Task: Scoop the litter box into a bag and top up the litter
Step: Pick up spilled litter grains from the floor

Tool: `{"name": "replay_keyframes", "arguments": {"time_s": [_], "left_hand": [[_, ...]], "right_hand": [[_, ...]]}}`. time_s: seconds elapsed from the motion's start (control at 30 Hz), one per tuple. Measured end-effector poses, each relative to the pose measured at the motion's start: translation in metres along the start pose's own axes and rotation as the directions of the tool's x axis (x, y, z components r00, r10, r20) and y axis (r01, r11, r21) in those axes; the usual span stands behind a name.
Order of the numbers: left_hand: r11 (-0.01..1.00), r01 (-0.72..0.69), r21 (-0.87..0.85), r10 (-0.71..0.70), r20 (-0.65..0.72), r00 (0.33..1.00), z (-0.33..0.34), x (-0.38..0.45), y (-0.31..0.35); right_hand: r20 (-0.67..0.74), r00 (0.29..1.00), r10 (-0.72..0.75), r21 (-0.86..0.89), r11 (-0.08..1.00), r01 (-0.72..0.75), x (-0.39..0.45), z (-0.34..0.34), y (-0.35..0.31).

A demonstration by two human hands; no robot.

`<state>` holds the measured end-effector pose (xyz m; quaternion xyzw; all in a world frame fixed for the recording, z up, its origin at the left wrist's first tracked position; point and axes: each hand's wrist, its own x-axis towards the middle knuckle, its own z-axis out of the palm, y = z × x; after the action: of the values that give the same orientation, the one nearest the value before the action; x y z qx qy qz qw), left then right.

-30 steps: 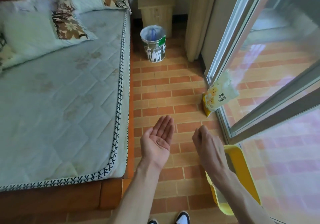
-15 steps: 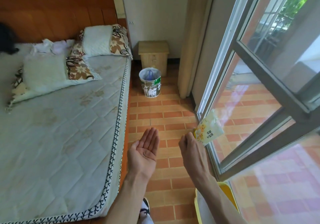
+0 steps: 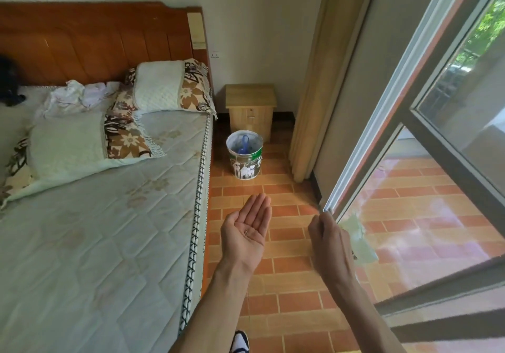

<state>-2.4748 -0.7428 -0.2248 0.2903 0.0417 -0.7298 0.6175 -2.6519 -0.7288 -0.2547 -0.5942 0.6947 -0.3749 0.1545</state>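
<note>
Gone from view, yellow box; left hand point(image 3: 247, 232) cupped flat, right hand point(image 3: 329, 239) curled, contents hidden.

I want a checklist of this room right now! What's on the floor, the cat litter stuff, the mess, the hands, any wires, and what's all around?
Surface: tiled floor, bare in the middle.
Job's things: litter bag by the glass door, partly hidden; bucket holding a blue scoop. Litter box not seen.
Clutter: crumpled cloth on the bed.
Hands: left hand open, palm up, a few small bits on it; right hand loosely closed, whether it holds anything cannot be told.
Cables: nothing seen.
Surroundings: pillows, small wooden cabinet, curtain.
</note>
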Motion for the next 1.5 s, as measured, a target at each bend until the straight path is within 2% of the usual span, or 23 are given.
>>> {"name": "replay_keyframes", "arguments": {"time_s": [0.27,0.6,0.83,1.0,1.23,1.5], "left_hand": [[0.998,0.031,0.061,-0.031,0.008,0.999,0.035,0.102,0.067],[0.995,0.005,0.101,-0.003,-0.019,1.0,0.07,0.203,0.104],[0.995,-0.002,0.098,0.007,-0.049,0.999,0.108,0.297,0.116],[0.995,0.002,0.098,0.006,-0.082,0.997,0.144,0.363,0.123],[0.996,-0.052,0.078,0.06,-0.104,0.993,0.189,0.439,0.135],[0.994,-0.101,0.044,0.105,-0.114,0.988,0.226,0.518,0.16]], "right_hand": [[-0.026,0.999,0.047,0.054,0.998,-0.046,0.103,0.051,-0.052],[0.008,0.999,0.043,0.113,0.993,-0.043,0.22,0.101,-0.074],[0.021,1.0,0.014,0.191,0.982,-0.018,0.322,0.137,-0.075],[0.07,0.997,-0.031,0.181,0.983,0.018,0.397,0.155,-0.065],[0.162,0.987,-0.004,0.21,0.977,-0.031,0.486,0.186,-0.053],[0.205,0.978,0.031,0.181,0.981,-0.069,0.57,0.224,-0.049]]}}
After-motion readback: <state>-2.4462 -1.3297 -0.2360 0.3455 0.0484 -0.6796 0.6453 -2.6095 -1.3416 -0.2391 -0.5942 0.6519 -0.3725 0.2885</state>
